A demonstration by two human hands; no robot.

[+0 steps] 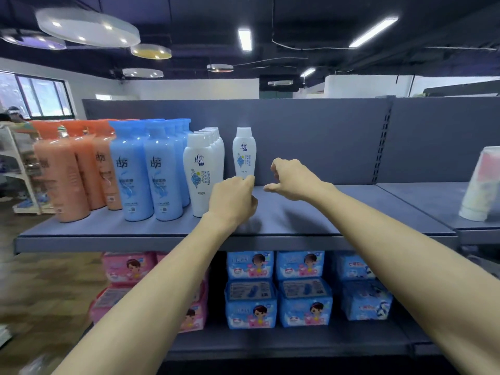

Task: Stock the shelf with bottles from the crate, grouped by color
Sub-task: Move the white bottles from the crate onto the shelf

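The lone white bottle [244, 151] stands upright, apart from its row [205, 169]. The left hand [232, 203], curled at its base (grip unclear), could topple it; the right hand [293, 180] hangs empty beside it.

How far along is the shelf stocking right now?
Done: orange bottles, blue bottles and a white row stand grouped on the shelf. In hand: nothing held; the left hand touches the base of a lone white bottle, apart from its row. The right hand is empty. Left: unclear, no crate visible.
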